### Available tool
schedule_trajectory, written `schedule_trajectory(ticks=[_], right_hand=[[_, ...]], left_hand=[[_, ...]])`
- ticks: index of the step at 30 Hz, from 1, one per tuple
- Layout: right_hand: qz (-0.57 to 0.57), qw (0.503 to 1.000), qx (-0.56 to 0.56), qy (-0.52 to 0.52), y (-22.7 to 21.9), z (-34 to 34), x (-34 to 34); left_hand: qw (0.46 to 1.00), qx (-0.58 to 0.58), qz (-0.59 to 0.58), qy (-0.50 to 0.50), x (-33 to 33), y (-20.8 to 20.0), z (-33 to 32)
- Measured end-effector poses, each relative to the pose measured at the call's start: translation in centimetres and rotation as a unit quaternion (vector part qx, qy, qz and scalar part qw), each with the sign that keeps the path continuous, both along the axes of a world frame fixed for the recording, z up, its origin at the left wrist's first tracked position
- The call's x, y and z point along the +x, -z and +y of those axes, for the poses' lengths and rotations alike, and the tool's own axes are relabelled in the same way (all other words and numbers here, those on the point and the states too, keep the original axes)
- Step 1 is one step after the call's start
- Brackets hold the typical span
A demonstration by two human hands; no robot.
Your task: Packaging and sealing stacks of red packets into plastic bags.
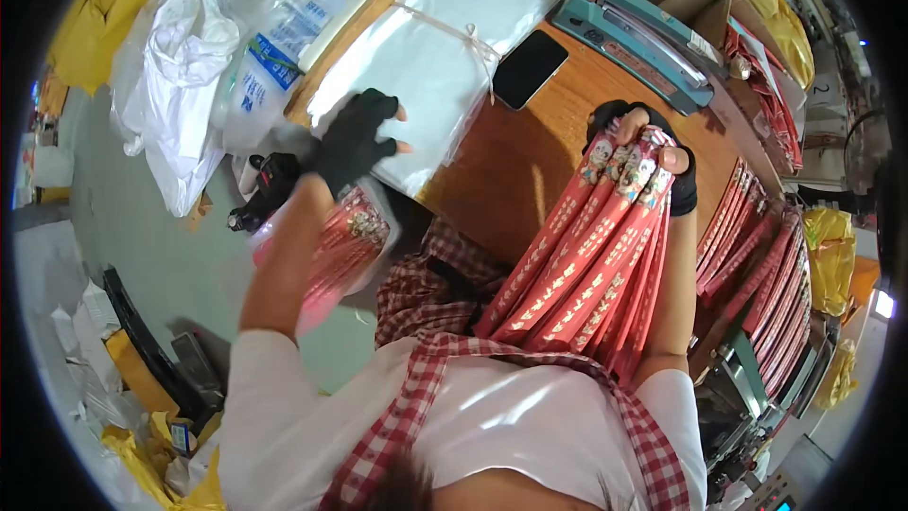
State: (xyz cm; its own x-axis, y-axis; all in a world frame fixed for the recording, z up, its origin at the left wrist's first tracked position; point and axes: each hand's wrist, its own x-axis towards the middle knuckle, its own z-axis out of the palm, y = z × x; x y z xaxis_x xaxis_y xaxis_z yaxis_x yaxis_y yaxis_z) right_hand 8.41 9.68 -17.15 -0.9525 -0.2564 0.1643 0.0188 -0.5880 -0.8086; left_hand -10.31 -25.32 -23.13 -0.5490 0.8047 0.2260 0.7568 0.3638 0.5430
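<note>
My right hand (653, 147), in a black fingerless glove, grips the top of a bundle of long red printed paper sleeves (586, 265) that hangs down against my checked apron. My left hand (364, 137), also gloved, hovers with fingers apart over a tied stack of clear plastic bags (445, 47) on the wooden table (530, 170). Below my left forearm lies a clear bag filled with more red sleeves (340, 246).
A black phone (530, 68) and a teal heat sealer (643, 33) sit on the table's far side. More red sleeves (766, 274) are stacked at the right. White plastic sacks (189, 66) hang at the left. Yellow bags and boxes lie on the floor.
</note>
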Motion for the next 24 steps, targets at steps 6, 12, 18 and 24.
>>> schedule_trajectory(ticks=[6,12,18,24], right_hand=[[-0.059,0.998,-0.011,-0.034,2.6,-0.2,-2.2],[-0.076,0.997,-0.013,-0.014,4.0,0.5,-2.3],[-0.115,0.993,-0.027,-0.013,3.4,-0.7,-3.5],[-0.127,0.991,-0.012,-0.029,5.3,-0.2,-4.1]], left_hand=[[0.986,-0.066,-0.129,0.087,-4.4,1.6,-0.1],[0.985,0.034,-0.168,0.032,-4.2,1.6,-1.0],[0.969,-0.043,-0.241,0.046,-6.0,0.2,-0.9],[0.714,0.299,-0.63,-0.066,-2.2,-2.7,5.6]])
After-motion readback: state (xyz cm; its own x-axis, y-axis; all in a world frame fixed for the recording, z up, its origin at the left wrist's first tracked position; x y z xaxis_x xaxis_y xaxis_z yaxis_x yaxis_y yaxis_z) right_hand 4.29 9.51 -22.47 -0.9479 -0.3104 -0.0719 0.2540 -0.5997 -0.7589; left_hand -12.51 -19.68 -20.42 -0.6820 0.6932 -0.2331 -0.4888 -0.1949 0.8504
